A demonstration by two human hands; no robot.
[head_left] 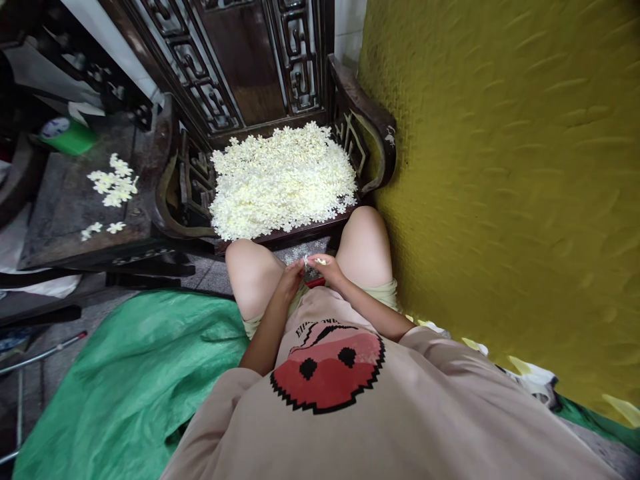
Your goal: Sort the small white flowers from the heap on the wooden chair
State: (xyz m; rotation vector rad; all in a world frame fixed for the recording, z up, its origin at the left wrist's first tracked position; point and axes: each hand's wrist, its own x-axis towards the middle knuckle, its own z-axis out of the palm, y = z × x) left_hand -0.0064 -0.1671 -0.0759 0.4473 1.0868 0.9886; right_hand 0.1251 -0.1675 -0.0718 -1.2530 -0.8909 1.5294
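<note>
My left hand (291,277) and my right hand (326,268) meet between my knees, fingertips pinched together. Between them is a small white flower (306,261), mostly covered by the fingers. A few more pale yellow-white petals or flowers show in my right hand's curled fingers. Just beyond my knees, a thick heap of white flowers (283,180) with pale yellow centres covers the seat of a dark carved wooden chair (300,230). More flowers lie on the floor below the seat, partly hidden by my hands. Something red sits in my lap under the right hand.
At left, a dark wooden side table (65,200) holds a loose cluster of flowers (115,180) and a green roll or container (67,135). A green sheet (140,373) spreads over the floor at lower left. A tall olive-yellow textured surface (500,167) stands close on the right.
</note>
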